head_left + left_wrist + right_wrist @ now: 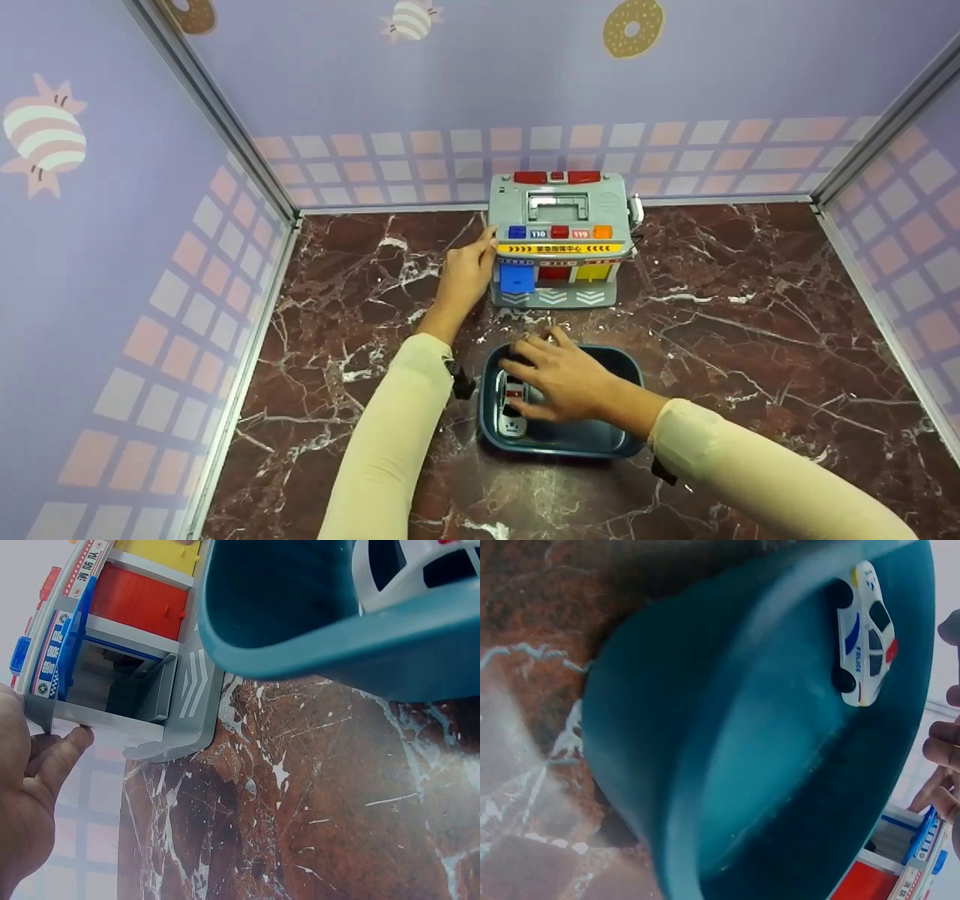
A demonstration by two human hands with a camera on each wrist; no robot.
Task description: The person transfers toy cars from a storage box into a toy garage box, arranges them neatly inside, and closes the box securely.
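My left hand (469,270) grips the left side of a grey toy rescue station (556,214) at its roof edge. In the left wrist view, the fingers (64,757) lie against the station's side wall. The blue door (517,278) is lifted, showing a hollow bay behind it. A white toy police car (866,637) with a red roof light lies in a dark teal bin (592,448), along its left side. Over that bin my right hand (566,379) hovers with spread fingers, partly covering the car in the head view; the right wrist view shows a gap between them.
The red door (142,600) and yellow door (592,272) of the station are down. A grey handle (559,206) sits on its roof. Purple patterned walls (480,82) enclose the dark red marbled table (720,360) on the left, back and right.
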